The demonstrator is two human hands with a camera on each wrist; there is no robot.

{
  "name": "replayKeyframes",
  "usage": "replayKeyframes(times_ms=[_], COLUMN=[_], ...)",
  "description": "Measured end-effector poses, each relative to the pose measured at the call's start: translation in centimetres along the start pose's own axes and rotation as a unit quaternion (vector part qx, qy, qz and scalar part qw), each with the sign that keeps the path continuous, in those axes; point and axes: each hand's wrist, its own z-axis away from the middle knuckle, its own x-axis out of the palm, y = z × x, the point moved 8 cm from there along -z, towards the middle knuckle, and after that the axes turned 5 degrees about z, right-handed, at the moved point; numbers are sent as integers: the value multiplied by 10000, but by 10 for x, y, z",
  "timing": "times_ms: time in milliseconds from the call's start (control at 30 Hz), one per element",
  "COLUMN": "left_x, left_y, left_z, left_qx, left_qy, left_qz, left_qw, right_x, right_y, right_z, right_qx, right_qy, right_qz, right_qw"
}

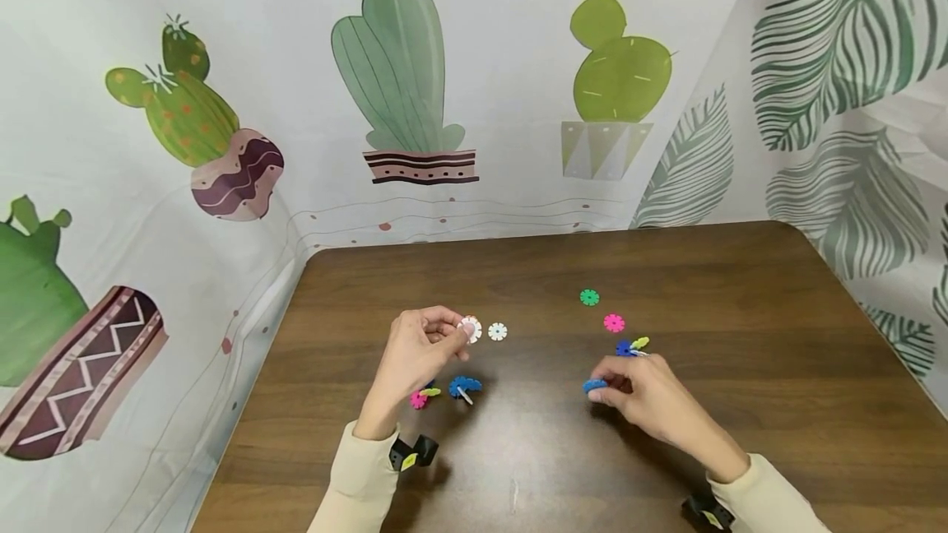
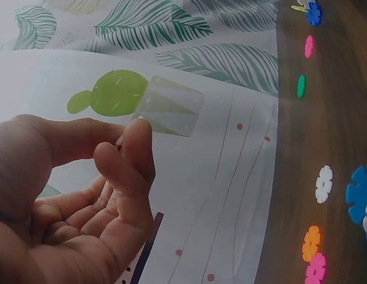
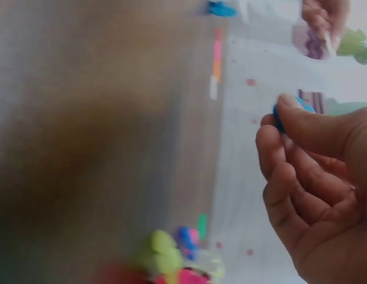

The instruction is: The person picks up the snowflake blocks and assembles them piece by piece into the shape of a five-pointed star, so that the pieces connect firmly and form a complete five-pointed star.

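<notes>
My left hand (image 1: pixel 418 352) pinches a white notched plastic disc (image 1: pixel 475 330) between thumb and fingertips, raised over the table. From the left wrist, the thumb and fingers hide most of that disc. A second white disc (image 1: pixel 498 331) lies just right of it in the head view. Over the right half of the table, my right hand (image 1: pixel 643 389) holds a blue notched disc (image 1: pixel 593 386) by thumb and forefinger; the right wrist view shows the blue disc (image 3: pixel 279 120) partly covered by the thumb. Its other fingers are bent loosely.
Beside my left wrist sit a joined blue-and-white piece (image 1: pixel 461 387) and a pink-and-lime cluster (image 1: pixel 419 400). Orange (image 2: pixel 312 242) and pink (image 2: pixel 316 269) discs show in the left wrist view. Green (image 1: pixel 589 297) and pink (image 1: pixel 614 323) discs lie beyond a dark blue-and-lime cluster (image 1: pixel 625 349).
</notes>
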Motion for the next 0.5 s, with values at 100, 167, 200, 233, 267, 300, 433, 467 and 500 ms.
replayKeyframes(times_ms=[100, 167, 200, 233, 267, 300, 433, 467, 500], left_x=[0, 0, 0, 0, 0, -1, -1, 0, 1], left_y=[2, 4, 6, 6, 7, 8, 10, 10, 10], left_z=[1, 2, 2, 3, 3, 4, 6, 6, 7], left_qx=[20, 33, 37, 44, 43, 41, -6, -32, -51], left_qy=[-46, -70, -76, -77, -69, -56, 27, 48, 54], left_qz=[175, 278, 329, 387, 432, 483, 712, 754, 801], left_qw=[9998, 9996, 9994, 9992, 9990, 9988, 9975, 9971, 9968], right_x=[-20, -33, -38, -43, -48, -52, -64, -65, -66], right_y=[-9, -14, -16, -18, -19, -20, -21, -21, -20], right_z=[-2, -2, -3, -3, -3, -2, -1, -1, 0], right_qx=[-160, -220, -233, -240, -245, -254, -202, -169, -139], right_qy=[607, 900, 1027, 1134, 1221, 1303, 1542, 1581, 1609], right_qz=[152, 205, 224, 225, 218, 203, 198, 206, 224], right_qw=[9979, 9955, 9942, 9930, 9920, 9909, 9876, 9871, 9866])
